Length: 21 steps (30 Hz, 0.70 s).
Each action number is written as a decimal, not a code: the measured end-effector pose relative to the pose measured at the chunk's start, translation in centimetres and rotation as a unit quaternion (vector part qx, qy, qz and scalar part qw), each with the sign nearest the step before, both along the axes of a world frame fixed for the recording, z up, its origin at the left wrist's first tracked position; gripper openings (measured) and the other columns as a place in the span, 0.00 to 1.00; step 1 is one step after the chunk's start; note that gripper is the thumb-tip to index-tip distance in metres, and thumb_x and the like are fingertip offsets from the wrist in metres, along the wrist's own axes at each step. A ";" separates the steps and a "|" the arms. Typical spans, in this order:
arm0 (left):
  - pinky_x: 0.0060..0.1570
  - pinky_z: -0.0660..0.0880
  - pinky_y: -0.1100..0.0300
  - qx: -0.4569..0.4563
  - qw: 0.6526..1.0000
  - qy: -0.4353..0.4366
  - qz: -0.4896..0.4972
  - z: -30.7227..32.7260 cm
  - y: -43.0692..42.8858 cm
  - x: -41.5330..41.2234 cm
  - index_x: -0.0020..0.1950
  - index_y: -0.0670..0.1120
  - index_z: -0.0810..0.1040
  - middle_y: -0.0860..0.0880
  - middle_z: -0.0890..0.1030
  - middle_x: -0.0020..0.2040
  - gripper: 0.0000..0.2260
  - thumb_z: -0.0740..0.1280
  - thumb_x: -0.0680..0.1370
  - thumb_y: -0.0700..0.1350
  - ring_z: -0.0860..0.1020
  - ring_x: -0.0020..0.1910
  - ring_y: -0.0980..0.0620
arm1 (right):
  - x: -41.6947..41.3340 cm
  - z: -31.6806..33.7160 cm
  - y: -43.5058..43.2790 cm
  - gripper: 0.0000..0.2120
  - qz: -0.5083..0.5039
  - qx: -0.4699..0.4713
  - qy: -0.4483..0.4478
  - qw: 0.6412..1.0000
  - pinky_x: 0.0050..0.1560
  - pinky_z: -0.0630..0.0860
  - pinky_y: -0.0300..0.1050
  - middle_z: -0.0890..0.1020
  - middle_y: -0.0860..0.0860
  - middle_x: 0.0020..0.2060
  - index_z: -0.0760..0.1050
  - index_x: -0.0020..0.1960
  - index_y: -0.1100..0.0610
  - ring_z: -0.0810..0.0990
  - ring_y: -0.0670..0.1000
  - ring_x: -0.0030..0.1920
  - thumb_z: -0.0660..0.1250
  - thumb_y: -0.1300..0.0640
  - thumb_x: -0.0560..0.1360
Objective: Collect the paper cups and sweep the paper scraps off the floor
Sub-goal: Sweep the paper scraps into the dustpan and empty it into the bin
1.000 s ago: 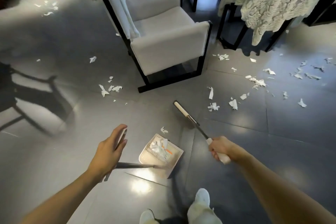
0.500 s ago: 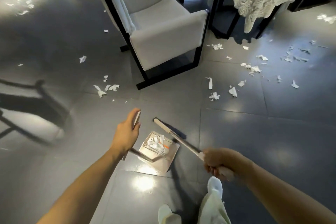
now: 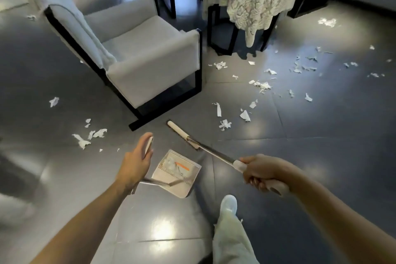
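- My left hand (image 3: 137, 161), left of centre, is curled loosely round the white grip at the top of the dustpan (image 3: 177, 174) handle, thumb uppermost.
- My right hand (image 3: 260, 172) is clamped tight on the pale grip of the broom (image 3: 182, 135), knuckles up, at right of centre.
- My hands are apart, with the dustpan between and slightly below them.
- The dustpan sits at lower centre with white scraps and an orange piece in it; its toothed edge is on the side nearer me.
- The broom's long axis runs from my right hand up-left; its head points at the chair (image 3: 150, 60) and lies near the black base corner, just above the dustpan.
- Paper scraps (image 3: 260, 85) lie mostly at right of centre, below the lace-draped table (image 3: 250, 2); a smaller bunch is at mid left.
- Bare floor (image 3: 321, 146) opens to the right of the broom.
- My foot (image 3: 229, 202) is just below the dustpan's lower corner.
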<state>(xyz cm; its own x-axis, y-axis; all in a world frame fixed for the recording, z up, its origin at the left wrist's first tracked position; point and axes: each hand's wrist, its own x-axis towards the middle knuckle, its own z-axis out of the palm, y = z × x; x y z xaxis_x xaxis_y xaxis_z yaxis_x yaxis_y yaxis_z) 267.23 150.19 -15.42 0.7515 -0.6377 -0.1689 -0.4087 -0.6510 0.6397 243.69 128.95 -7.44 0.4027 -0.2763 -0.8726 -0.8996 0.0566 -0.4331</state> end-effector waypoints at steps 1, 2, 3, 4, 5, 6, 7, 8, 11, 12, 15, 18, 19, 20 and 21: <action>0.47 0.70 0.55 -0.007 1.000 -0.007 -0.012 0.2 -1.5 0.6 0.68 0.58 0.63 0.44 0.79 0.56 0.17 0.60 0.81 0.46 0.76 0.46 0.48 | 0.5 -0.3 -1.9 0.16 -0.017 -0.014 -0.010 1.000 0.19 0.64 0.32 0.68 0.53 0.23 0.73 0.60 0.64 0.64 0.44 0.17 0.59 0.71 0.73; 0.47 0.70 0.55 -0.015 1.000 -0.013 -0.021 0.3 -3.1 1.2 0.67 0.58 0.64 0.46 0.79 0.56 0.16 0.60 0.81 0.46 0.78 0.49 0.46 | 1.0 -0.6 -3.9 0.16 -0.035 -0.024 -0.018 0.999 0.19 0.64 0.32 0.68 0.54 0.23 0.73 0.58 0.63 0.64 0.45 0.16 0.58 0.72 0.73; 0.47 0.71 0.55 -0.018 0.999 -0.018 -0.027 0.5 -4.7 1.8 0.67 0.58 0.65 0.46 0.80 0.55 0.16 0.60 0.81 0.47 0.78 0.51 0.44 | 1.5 -1.0 -6.0 0.15 -0.051 -0.034 -0.025 0.998 0.19 0.64 0.31 0.68 0.54 0.24 0.73 0.57 0.63 0.63 0.45 0.16 0.58 0.73 0.73; 0.47 0.71 0.54 -0.016 0.999 -0.024 -0.033 0.6 -6.3 2.5 0.66 0.58 0.65 0.46 0.80 0.54 0.15 0.60 0.80 0.47 0.79 0.51 0.43 | 2.0 -1.4 -8.1 0.14 -0.064 -0.046 -0.031 0.996 0.19 0.63 0.31 0.68 0.53 0.24 0.73 0.56 0.63 0.63 0.45 0.15 0.57 0.72 0.73; 0.47 0.72 0.53 -0.012 0.999 -0.031 -0.036 0.8 -8.0 3.1 0.67 0.58 0.66 0.46 0.80 0.53 0.16 0.61 0.80 0.47 0.79 0.51 0.42 | 2.4 -1.9 -10.1 0.12 -0.078 -0.063 -0.035 0.994 0.19 0.63 0.31 0.68 0.53 0.23 0.74 0.54 0.64 0.63 0.45 0.14 0.57 0.72 0.74; 0.47 0.73 0.52 -0.013 0.998 -0.037 -0.039 0.9 -9.6 3.6 0.67 0.58 0.66 0.45 0.81 0.53 0.16 0.61 0.80 0.47 0.79 0.50 0.42 | 2.8 -2.4 -12.0 0.09 -0.092 -0.080 -0.038 0.992 0.19 0.63 0.31 0.68 0.53 0.22 0.74 0.51 0.64 0.63 0.46 0.14 0.57 0.70 0.75; 0.47 0.73 0.52 -0.017 0.998 -0.041 -0.041 1.0 -11.2 4.2 0.66 0.58 0.66 0.46 0.81 0.52 0.16 0.61 0.80 0.46 0.79 0.50 0.42 | 3.0 -2.9 -13.7 0.08 -0.107 -0.098 -0.043 0.989 0.19 0.63 0.31 0.68 0.53 0.22 0.74 0.48 0.64 0.63 0.45 0.14 0.56 0.68 0.77; 0.47 0.73 0.52 -0.023 0.998 -0.043 -0.044 1.1 -12.7 4.7 0.66 0.58 0.66 0.47 0.81 0.52 0.16 0.62 0.80 0.46 0.79 0.50 0.43 | 3.2 -3.6 -15.3 0.08 -0.121 -0.113 -0.045 0.985 0.19 0.64 0.32 0.69 0.53 0.23 0.74 0.47 0.64 0.63 0.45 0.14 0.56 0.67 0.78; 0.44 0.71 0.56 -0.033 0.997 -0.049 -0.057 1.1 -16.6 6.1 0.64 0.61 0.65 0.51 0.79 0.50 0.17 0.63 0.79 0.45 0.79 0.46 0.48 | 3.0 -5.9 -19.7 0.10 -0.121 -0.160 -0.038 0.979 0.20 0.67 0.36 0.73 0.54 0.25 0.75 0.52 0.64 0.69 0.48 0.18 0.56 0.65 0.76; 0.42 0.71 0.56 -0.032 0.996 -0.053 -0.062 1.0 -18.0 6.6 0.64 0.62 0.64 0.51 0.79 0.48 0.18 0.63 0.79 0.45 0.79 0.45 0.49 | 2.8 -6.7 -21.0 0.11 -0.112 -0.172 -0.032 0.978 0.22 0.69 0.38 0.75 0.54 0.25 0.75 0.52 0.63 0.71 0.49 0.19 0.57 0.65 0.74; 0.41 0.71 0.58 -0.025 0.996 -0.053 -0.073 0.5 -21.4 8.4 0.63 0.65 0.63 0.51 0.79 0.47 0.19 0.63 0.79 0.46 0.78 0.43 0.52 | 2.1 -8.6 -24.1 0.13 -0.109 -0.201 -0.006 0.973 0.27 0.71 0.43 0.77 0.54 0.27 0.75 0.52 0.58 0.74 0.51 0.24 0.60 0.66 0.69; 0.49 0.76 0.52 -0.026 0.994 -0.020 -0.101 -0.1 -25.1 10.5 0.64 0.66 0.64 0.50 0.79 0.55 0.18 0.63 0.79 0.46 0.78 0.53 0.51 | 2.8 -10.6 -27.2 0.12 -0.148 -0.205 0.007 0.968 0.24 0.72 0.41 0.78 0.54 0.25 0.74 0.51 0.56 0.74 0.50 0.21 0.58 0.65 0.69; 0.51 0.76 0.51 -0.023 0.993 -0.016 -0.113 -0.3 -26.2 11.3 0.64 0.66 0.64 0.49 0.79 0.56 0.18 0.62 0.79 0.46 0.78 0.54 0.51 | 3.3 -11.2 -28.1 0.11 -0.165 -0.206 0.007 0.965 0.24 0.72 0.41 0.78 0.54 0.25 0.74 0.50 0.57 0.74 0.50 0.21 0.58 0.65 0.71; 0.49 0.76 0.52 -0.017 0.991 -0.024 -0.127 -0.5 -27.2 12.0 0.63 0.67 0.63 0.49 0.80 0.56 0.19 0.62 0.79 0.47 0.78 0.52 0.51 | 3.9 -11.7 -29.0 0.10 -0.179 -0.207 0.005 0.962 0.24 0.73 0.41 0.78 0.55 0.25 0.74 0.50 0.58 0.74 0.51 0.21 0.58 0.64 0.72; 0.48 0.75 0.54 -0.010 0.989 -0.032 -0.142 -0.7 -28.1 12.7 0.63 0.68 0.63 0.50 0.80 0.54 0.19 0.63 0.79 0.47 0.78 0.49 0.52 | 4.6 -12.1 -29.9 0.09 -0.189 -0.208 0.006 0.960 0.24 0.73 0.41 0.77 0.55 0.25 0.75 0.50 0.59 0.73 0.51 0.21 0.58 0.64 0.73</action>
<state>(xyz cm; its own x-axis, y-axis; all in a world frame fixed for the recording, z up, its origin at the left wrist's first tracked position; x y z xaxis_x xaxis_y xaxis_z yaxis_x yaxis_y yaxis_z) 279.98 122.06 -16.09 0.5495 -0.8279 -0.1125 -0.6136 -0.4913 0.6181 248.29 99.07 -19.55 0.1966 -0.7264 -0.6585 -0.8537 0.2035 -0.4794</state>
